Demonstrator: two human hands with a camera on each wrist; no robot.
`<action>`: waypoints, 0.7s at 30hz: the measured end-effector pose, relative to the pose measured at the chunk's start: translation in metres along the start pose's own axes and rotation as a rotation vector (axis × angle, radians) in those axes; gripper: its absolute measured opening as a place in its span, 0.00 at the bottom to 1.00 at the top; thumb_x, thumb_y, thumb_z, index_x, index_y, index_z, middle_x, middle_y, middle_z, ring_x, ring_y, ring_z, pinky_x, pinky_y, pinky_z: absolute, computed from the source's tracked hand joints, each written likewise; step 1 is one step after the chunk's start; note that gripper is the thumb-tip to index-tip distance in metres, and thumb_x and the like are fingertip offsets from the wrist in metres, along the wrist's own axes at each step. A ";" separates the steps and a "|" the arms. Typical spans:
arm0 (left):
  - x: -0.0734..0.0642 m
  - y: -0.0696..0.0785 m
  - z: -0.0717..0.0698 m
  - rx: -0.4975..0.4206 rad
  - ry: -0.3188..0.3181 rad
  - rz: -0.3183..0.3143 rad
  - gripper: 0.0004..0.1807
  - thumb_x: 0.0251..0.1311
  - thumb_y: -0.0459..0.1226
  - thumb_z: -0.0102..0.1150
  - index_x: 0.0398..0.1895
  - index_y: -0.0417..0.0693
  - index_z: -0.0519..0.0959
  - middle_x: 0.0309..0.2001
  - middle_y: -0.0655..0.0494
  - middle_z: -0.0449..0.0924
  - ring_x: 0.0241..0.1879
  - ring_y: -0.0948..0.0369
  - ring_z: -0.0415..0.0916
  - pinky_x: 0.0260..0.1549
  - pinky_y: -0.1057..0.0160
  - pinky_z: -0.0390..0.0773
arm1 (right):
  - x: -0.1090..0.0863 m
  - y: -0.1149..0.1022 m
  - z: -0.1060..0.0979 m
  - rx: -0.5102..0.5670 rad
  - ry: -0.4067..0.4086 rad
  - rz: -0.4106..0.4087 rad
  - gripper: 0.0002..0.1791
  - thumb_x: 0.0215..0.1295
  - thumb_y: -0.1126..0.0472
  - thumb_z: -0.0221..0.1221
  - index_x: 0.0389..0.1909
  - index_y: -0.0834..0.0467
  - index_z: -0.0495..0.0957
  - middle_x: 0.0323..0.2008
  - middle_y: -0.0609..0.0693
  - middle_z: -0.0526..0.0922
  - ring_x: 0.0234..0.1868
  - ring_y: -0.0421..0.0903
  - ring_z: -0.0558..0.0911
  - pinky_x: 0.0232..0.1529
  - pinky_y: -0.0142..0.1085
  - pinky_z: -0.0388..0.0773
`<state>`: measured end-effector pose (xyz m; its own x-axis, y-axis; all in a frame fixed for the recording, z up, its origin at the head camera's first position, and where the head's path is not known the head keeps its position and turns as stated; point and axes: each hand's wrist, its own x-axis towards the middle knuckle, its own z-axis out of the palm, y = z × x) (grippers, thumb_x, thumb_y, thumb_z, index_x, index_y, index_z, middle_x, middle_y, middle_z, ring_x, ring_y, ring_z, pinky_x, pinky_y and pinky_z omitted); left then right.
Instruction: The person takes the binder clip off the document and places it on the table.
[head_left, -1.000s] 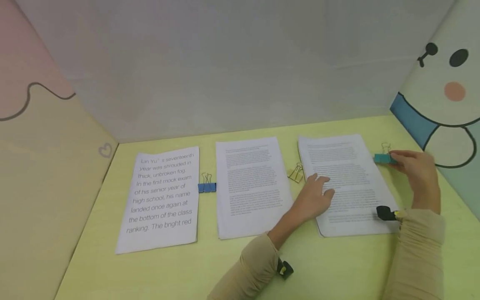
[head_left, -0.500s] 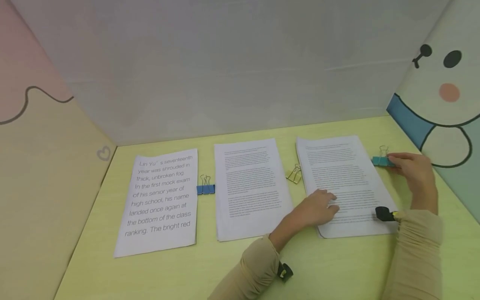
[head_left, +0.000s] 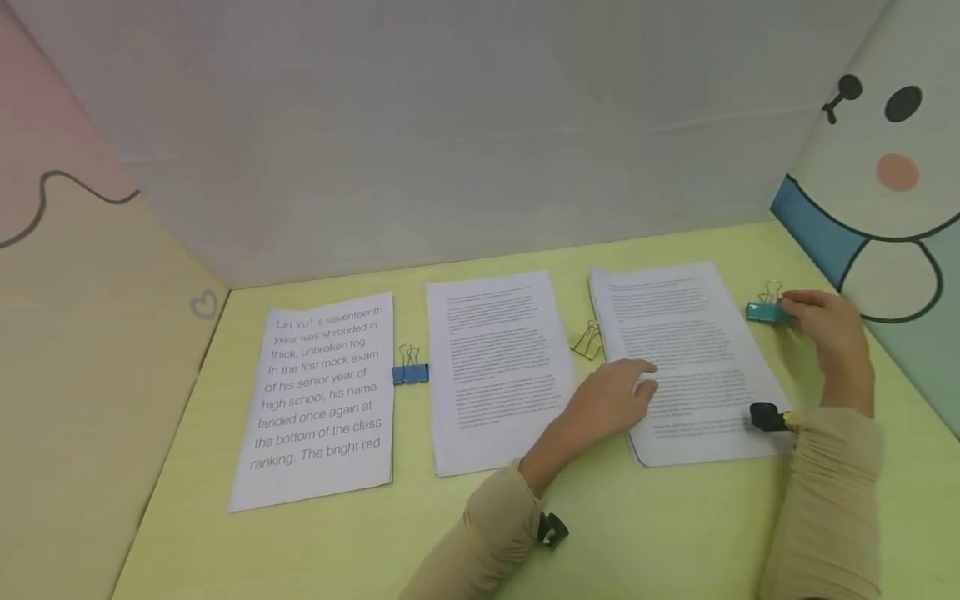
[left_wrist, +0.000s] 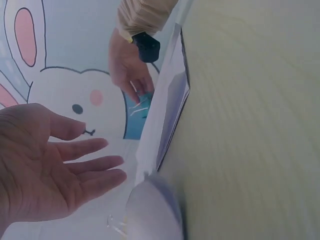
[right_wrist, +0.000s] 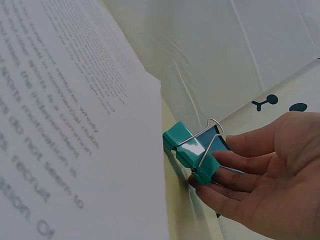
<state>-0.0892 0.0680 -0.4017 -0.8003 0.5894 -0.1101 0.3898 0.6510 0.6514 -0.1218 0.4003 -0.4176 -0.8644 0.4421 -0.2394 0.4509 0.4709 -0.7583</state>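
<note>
At the right of the head view, my right hand [head_left: 831, 333] holds a teal binder clip [head_left: 763, 312] by its end, just beyond the right edge of the right paper stack [head_left: 675, 333]. In the right wrist view the teal clip [right_wrist: 192, 152] has its wire handles raised, with thumb and fingers around its near end. My left hand [head_left: 603, 400] hovers over the left side of that same stack. Its fingers are relaxed and hold nothing, as the left hand [left_wrist: 55, 170] in the left wrist view shows. Beside this stack's left edge lies a yellow binder clip [head_left: 587, 342].
A middle paper stack [head_left: 502, 367] and a large-print left stack [head_left: 322, 400] lie on the yellow-green table [head_left: 337, 550]. Between them sits a blue binder clip [head_left: 410, 373]. A grey wall [head_left: 480, 150] stands behind, with printed side panels left and right.
The left hand slid down the right stack, then lifted and shifted left. My right hand keeps the teal clip at nearly the same spot, with its body now tilted slightly.
</note>
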 end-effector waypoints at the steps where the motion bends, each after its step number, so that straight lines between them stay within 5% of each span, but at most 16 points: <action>1: -0.003 -0.003 -0.005 0.002 0.040 0.005 0.20 0.80 0.43 0.48 0.67 0.52 0.79 0.65 0.60 0.79 0.67 0.64 0.73 0.63 0.67 0.72 | -0.001 -0.002 0.000 -0.008 -0.006 -0.007 0.34 0.82 0.49 0.45 0.76 0.71 0.61 0.60 0.56 0.73 0.38 0.24 0.67 0.60 0.41 0.71; 3: -0.010 -0.012 -0.018 -0.005 0.120 0.006 0.20 0.80 0.43 0.47 0.68 0.51 0.78 0.67 0.56 0.78 0.70 0.61 0.71 0.66 0.62 0.71 | -0.003 -0.007 0.000 -0.035 -0.025 -0.034 0.37 0.82 0.48 0.42 0.77 0.72 0.56 0.69 0.68 0.67 0.41 0.29 0.68 0.64 0.51 0.68; 6: -0.021 -0.030 -0.039 -0.006 0.250 -0.002 0.21 0.80 0.43 0.47 0.70 0.49 0.76 0.71 0.51 0.74 0.74 0.55 0.64 0.70 0.54 0.67 | -0.004 -0.016 0.000 -0.073 -0.053 -0.073 0.40 0.81 0.45 0.40 0.78 0.73 0.51 0.74 0.76 0.56 0.54 0.52 0.76 0.67 0.64 0.63; 8: -0.029 -0.045 -0.053 0.008 0.338 0.005 0.22 0.80 0.43 0.48 0.70 0.46 0.75 0.72 0.47 0.72 0.77 0.50 0.59 0.71 0.48 0.64 | -0.003 -0.024 0.001 -0.119 -0.054 -0.099 0.43 0.80 0.44 0.39 0.78 0.74 0.47 0.75 0.79 0.52 0.66 0.71 0.68 0.68 0.68 0.59; 10: -0.035 -0.062 -0.065 0.060 0.426 0.015 0.23 0.79 0.43 0.50 0.71 0.43 0.74 0.72 0.44 0.71 0.77 0.45 0.57 0.71 0.43 0.63 | -0.003 -0.032 0.002 -0.158 -0.040 -0.122 0.44 0.80 0.42 0.38 0.78 0.75 0.43 0.75 0.80 0.48 0.73 0.79 0.53 0.69 0.70 0.54; 15: -0.047 -0.098 -0.089 0.198 0.549 -0.051 0.28 0.77 0.47 0.52 0.72 0.41 0.73 0.73 0.38 0.68 0.77 0.36 0.52 0.71 0.31 0.55 | -0.007 -0.050 0.008 -0.240 -0.002 -0.246 0.45 0.81 0.43 0.39 0.77 0.77 0.40 0.75 0.81 0.41 0.76 0.78 0.42 0.73 0.69 0.44; 21: -0.057 -0.126 -0.112 0.321 0.582 -0.157 0.33 0.77 0.54 0.49 0.76 0.44 0.69 0.76 0.36 0.62 0.78 0.34 0.45 0.70 0.25 0.46 | -0.019 -0.071 0.026 -0.323 0.000 -0.384 0.46 0.81 0.41 0.41 0.78 0.76 0.40 0.76 0.80 0.32 0.77 0.76 0.32 0.72 0.72 0.39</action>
<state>-0.1432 -0.1014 -0.3935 -0.9380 0.1816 0.2952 0.2932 0.8701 0.3962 -0.1433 0.3382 -0.3751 -0.9815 0.1907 0.0196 0.1464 0.8119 -0.5652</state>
